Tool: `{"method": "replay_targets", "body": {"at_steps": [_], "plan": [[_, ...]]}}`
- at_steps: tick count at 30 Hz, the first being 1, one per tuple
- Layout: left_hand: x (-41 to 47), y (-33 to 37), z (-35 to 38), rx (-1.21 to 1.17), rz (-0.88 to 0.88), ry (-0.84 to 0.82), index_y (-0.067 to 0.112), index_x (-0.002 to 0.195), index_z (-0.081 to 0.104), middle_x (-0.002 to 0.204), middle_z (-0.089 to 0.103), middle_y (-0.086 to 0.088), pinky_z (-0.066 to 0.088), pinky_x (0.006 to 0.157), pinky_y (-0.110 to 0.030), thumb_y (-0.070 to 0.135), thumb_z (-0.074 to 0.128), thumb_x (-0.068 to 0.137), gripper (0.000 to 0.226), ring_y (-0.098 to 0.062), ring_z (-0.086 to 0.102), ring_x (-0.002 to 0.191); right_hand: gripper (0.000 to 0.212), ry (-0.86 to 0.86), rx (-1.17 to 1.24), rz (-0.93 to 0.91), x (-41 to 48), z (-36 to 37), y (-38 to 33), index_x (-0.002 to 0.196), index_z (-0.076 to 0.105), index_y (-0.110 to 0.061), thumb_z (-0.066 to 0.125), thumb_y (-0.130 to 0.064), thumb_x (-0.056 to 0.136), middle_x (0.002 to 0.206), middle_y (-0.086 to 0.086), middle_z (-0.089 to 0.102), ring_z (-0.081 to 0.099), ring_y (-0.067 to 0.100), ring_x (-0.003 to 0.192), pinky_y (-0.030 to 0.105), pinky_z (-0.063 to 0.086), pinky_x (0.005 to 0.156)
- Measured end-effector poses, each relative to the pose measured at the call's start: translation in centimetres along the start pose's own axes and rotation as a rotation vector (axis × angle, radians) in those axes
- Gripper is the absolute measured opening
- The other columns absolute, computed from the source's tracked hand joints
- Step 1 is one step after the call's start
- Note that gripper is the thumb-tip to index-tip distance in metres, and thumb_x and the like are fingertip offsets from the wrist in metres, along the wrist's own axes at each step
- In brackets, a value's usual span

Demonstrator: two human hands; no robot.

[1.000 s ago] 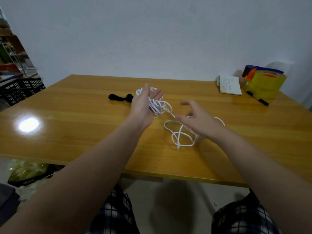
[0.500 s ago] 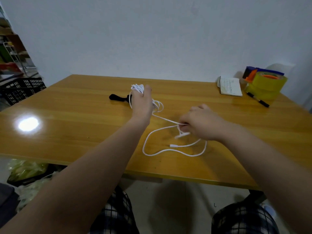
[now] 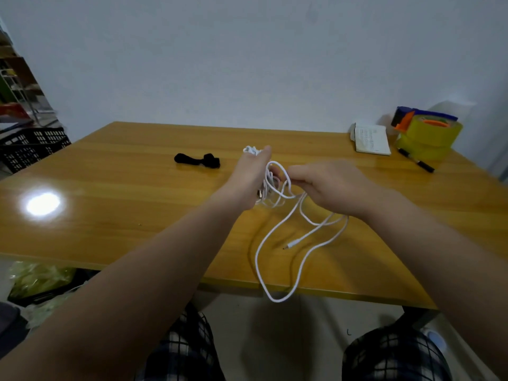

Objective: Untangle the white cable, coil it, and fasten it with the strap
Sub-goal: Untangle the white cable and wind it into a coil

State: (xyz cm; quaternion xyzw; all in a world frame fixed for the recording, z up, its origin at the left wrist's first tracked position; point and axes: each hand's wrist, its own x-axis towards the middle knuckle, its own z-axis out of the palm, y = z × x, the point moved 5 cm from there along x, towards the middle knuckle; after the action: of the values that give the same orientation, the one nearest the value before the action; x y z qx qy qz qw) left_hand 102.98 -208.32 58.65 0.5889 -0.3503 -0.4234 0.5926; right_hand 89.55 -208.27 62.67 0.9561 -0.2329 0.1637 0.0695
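Above the yellow wooden surface (image 3: 110, 188), my left hand (image 3: 248, 182) clamps the bundled thin white cable (image 3: 275, 243); right hand (image 3: 330, 185) fingers pinch a loop. I judge the slack, hanging past the near edge, may snag and re-knot. Black strap (image 3: 196, 160) lies far left.

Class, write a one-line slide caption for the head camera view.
Both hands, left and right, work a tangled white cable above a wooden table; the black strap lies untouched.

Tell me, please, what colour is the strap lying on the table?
The strap is black, seen clearly in the head view, on the wooden table.
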Motion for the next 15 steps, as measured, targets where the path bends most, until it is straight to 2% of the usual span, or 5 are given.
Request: {"method": "replay_targets", "body": {"at_steps": [2,5,7,10,15], "plan": [[-0.6,0.7,0.6,0.067,0.063,-0.089,0.011,0.077,0.049,0.063,0.054,-0.007,0.044,0.064,-0.031,0.032,0.045,0.099,0.030,-0.020,0.054,0.056,0.026,0.082,-0.017,-0.017,0.1,-0.6,0.1,0.114,0.057,-0.034,0.037,-0.032,0.097,0.093,0.000,0.069,0.061,0.029,0.085,0.032,0.036,0.058],[-1.7,1.2,1.9,0.226,0.180,-0.204,0.014,0.071,0.049,0.056,0.051,-0.001,0.041,0.057,-0.027,0.030,0.041,0.100,0.034,-0.014,0.051,0.050,0.024,0.223,-0.058,-0.023,0.0,-1.2,0.3,0.092,0.064,-0.020,0.044,-0.033,0.093,0.068,0.005,0.067,0.061,0.032,0.063,0.027,0.023,0.046],[-2.2,1.6,2.4,0.296,0.241,-0.211,0.017,0.068,0.046,0.054,0.047,0.002,0.037,0.057,-0.028,0.031,0.039,0.100,0.036,-0.012,0.046,0.050,0.026,0.264,-0.074,-0.014,-0.1,-1.1,0.4,0.083,0.064,-0.016,0.047,-0.034,0.090,0.059,0.005,0.064,0.058,0.032,0.053,0.020,0.013,0.043],[-2.5,2.0,2.5,0.363,0.294,-0.217,0.017,0.065,0.046,0.056,0.048,-0.001,0.037,0.058,-0.029,0.037,0.036,0.101,0.042,-0.017,0.047,0.053,0.032,0.247,-0.070,0.038,-0.2,-0.9,0.5,0.084,0.064,-0.016,0.046,-0.040,0.092,0.065,0.007,0.066,0.060,0.033,0.060,0.026,0.017,0.044],[-2.8,1.8,2.6,0.404,0.237,-0.317,0.013,0.063,0.051,0.039,0.040,0.003,0.029,0.038,-0.018,0.047,0.037,0.099,0.052,-0.012,0.034,0.033,0.027,0.210,-0.001,0.083,-0.4,-1.4,0.7,0.083,0.061,-0.023,0.059,-0.050,0.082,0.079,-0.005,0.060,0.058,0.021,0.076,0.027,0.029,0.049]]}}
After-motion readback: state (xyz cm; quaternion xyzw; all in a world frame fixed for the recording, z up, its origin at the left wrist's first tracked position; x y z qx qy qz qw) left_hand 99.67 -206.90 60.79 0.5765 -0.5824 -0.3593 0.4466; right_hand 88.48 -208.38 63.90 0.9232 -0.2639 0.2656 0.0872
